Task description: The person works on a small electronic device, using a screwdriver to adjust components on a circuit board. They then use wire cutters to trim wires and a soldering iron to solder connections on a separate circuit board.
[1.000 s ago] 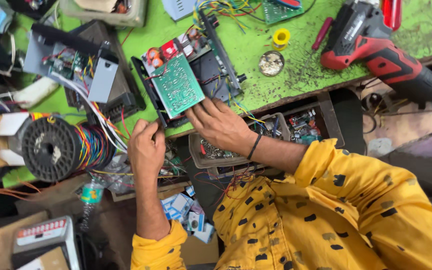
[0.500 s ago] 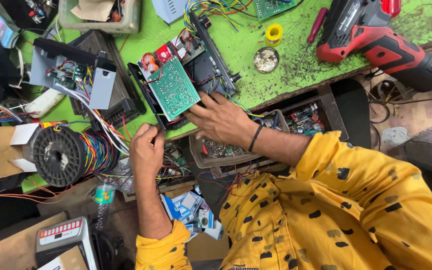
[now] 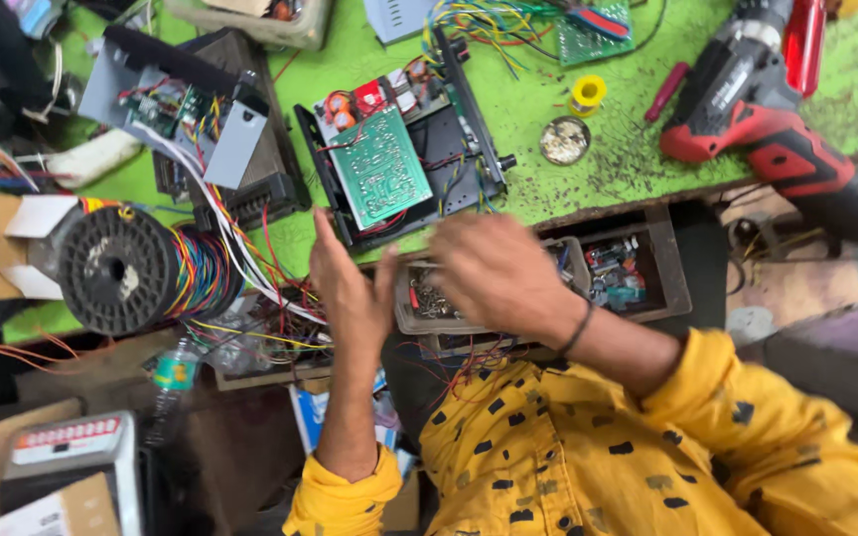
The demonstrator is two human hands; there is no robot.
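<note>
Left hand (image 3: pixel 345 288): raised clear of the bench edge, flat and open, fingers together and pointing away, nothing in it. Right hand (image 3: pixel 494 268): motion-blurred, palm down, fingers loosely apart; apparently empty, though blur prevents certainty. Hands near each other, not touching, neither in contact with any part.

Directly below right hand: shallow parts tray (image 3: pixel 419 298) of small metal hardware, set under the bench lip. Just beyond both hands: black chassis (image 3: pixel 454 149) lying open on the green bench top (image 3: pixel 548 189), cover off, green circuit board (image 3: pixel 381 167) tilted up out of it, solder side showing, red and black leads attached.

Status, as judged: unit opened and board exposed; board not detached; no tool in hand.

Further out: wire spool (image 3: pixel 121 270) to the left, round tin (image 3: pixel 565 140) and red cordless drill (image 3: pixel 767 129) to the right, both untouched.
</note>
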